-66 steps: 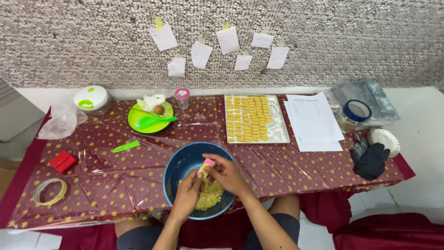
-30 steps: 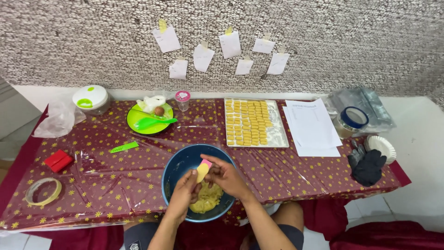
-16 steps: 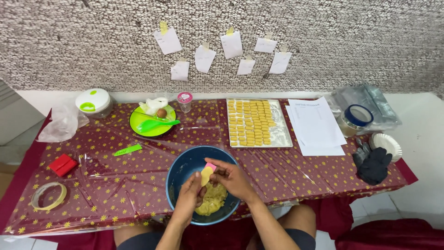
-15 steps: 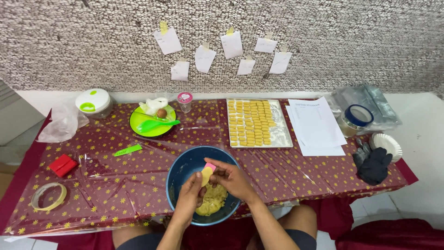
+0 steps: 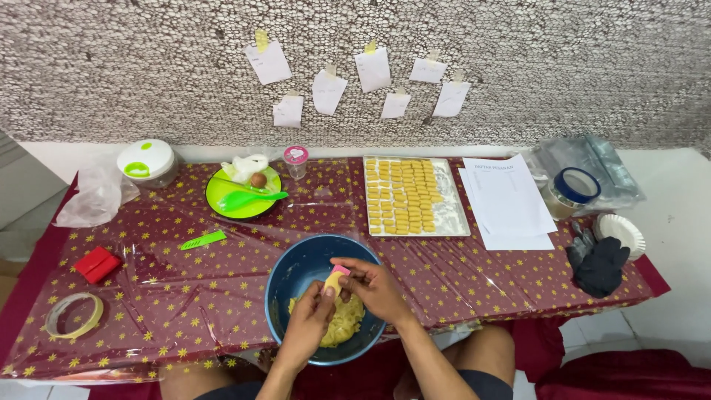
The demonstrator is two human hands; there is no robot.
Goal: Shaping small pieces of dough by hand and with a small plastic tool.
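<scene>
1. We sit at a low table [image 5: 185,296] covered with a dark red, star-patterned cloth; a blue bowl [image 5: 290,270] stands at its near edge, just in front of us, with a heap of yellow dough [image 5: 342,326] in its bottom.

2. Both hands meet over the bowl; the left hand [image 5: 311,326] and the right hand [image 5: 374,285] pinch a small piece of dough [image 5: 333,282] between their fingertips, and a bit of pink shows at its top edge, which we take for a small mould or cutter, though it is too small to be sure; neither hand is spread.

3. We judge the step in hand to be shaping one piece pulled from the heap; the piece is held above the bowl, clear of the heap.

4. A white tray [image 5: 453,215] lies beyond the bowl, carrying neat rows of small yellow pieces [image 5: 404,196]; its right-hand strip is bare.

5. The next move, as we judge it, calls for a light grip so the soft piece keeps its form, then a reach forward over the bowl's rim to that bare strip, setting it in line without nudging its neighbours.

6. A green plate [image 5: 226,211] with a green spoon [image 5: 252,198], sheets of paper [image 5: 507,200] and a roll of tape [image 5: 72,315] lie well apart.
</scene>
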